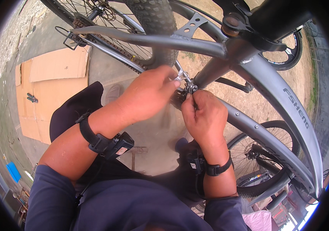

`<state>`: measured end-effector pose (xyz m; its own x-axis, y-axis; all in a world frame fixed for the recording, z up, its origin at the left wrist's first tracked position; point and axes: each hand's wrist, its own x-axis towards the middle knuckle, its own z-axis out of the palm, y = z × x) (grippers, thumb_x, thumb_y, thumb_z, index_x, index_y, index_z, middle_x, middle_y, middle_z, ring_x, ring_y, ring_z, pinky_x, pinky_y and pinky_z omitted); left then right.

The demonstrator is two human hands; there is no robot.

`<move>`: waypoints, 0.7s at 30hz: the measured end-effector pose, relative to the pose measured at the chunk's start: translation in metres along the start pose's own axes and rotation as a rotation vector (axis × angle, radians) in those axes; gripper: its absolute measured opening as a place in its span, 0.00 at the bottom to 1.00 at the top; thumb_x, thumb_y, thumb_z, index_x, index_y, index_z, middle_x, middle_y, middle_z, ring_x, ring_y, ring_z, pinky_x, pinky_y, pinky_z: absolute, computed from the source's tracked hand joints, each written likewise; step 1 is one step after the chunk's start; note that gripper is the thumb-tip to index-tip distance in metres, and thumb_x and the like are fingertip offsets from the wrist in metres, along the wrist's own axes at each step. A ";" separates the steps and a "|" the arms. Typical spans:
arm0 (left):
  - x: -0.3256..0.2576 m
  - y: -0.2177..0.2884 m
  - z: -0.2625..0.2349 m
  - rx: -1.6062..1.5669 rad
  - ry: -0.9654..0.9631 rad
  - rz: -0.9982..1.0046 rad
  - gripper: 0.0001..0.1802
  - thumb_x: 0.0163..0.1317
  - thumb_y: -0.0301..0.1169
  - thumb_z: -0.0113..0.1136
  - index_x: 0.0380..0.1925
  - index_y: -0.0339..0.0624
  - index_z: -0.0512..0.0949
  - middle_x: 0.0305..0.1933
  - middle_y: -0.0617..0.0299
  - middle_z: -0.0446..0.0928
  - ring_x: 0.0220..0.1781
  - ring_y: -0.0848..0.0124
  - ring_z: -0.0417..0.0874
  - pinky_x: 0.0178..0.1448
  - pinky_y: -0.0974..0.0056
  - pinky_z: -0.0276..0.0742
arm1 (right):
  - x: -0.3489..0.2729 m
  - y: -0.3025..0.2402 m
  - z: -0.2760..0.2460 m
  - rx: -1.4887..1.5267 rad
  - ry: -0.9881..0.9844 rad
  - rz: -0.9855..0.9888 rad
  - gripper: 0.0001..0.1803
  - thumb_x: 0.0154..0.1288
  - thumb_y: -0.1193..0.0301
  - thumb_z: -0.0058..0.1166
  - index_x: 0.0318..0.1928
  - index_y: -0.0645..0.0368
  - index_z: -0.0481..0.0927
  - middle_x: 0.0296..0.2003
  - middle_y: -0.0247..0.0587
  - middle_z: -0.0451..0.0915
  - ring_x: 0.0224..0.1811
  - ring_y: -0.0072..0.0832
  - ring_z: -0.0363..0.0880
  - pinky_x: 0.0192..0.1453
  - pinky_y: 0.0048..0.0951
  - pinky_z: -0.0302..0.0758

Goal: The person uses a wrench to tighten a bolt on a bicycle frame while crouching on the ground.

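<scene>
A grey bicycle frame [249,57] stands in front of me, its rear wheel [156,23] at the upper left. Beside the foot of the seat tube, a small metal mechanism that looks like a front derailleur [190,88] is between my hands. My left hand [153,90] is closed in a pinch on a shiny silver piece with a rounded end [183,75]; its exact kind is unclear. My right hand [207,113] is closed, thumb and fingers pinching the mechanism's near side. The fingers hide part of it.
Flattened cardboard [56,92] lies on the ground at left, with a small dark tool [32,98] on it. A crank arm [235,84] juts out beyond the seat tube. The chain [116,56] runs along the rear wheel. Another wheel [287,54] appears at upper right.
</scene>
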<state>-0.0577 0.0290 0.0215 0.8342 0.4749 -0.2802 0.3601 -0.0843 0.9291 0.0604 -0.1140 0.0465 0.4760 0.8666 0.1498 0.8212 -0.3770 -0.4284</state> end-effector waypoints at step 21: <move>0.011 0.007 -0.004 -0.348 -0.048 -0.309 0.19 0.74 0.45 0.56 0.39 0.38 0.80 0.26 0.67 0.75 0.23 0.79 0.74 0.27 0.71 0.69 | 0.001 0.004 -0.004 0.104 -0.039 -0.016 0.07 0.57 0.72 0.60 0.26 0.58 0.76 0.25 0.46 0.78 0.28 0.48 0.80 0.31 0.42 0.76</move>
<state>-0.0477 0.0372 0.0263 0.7310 0.3901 -0.5599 0.4401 0.3575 0.8237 0.0656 -0.1161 0.0481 0.4489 0.8851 0.1233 0.7905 -0.3289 -0.5167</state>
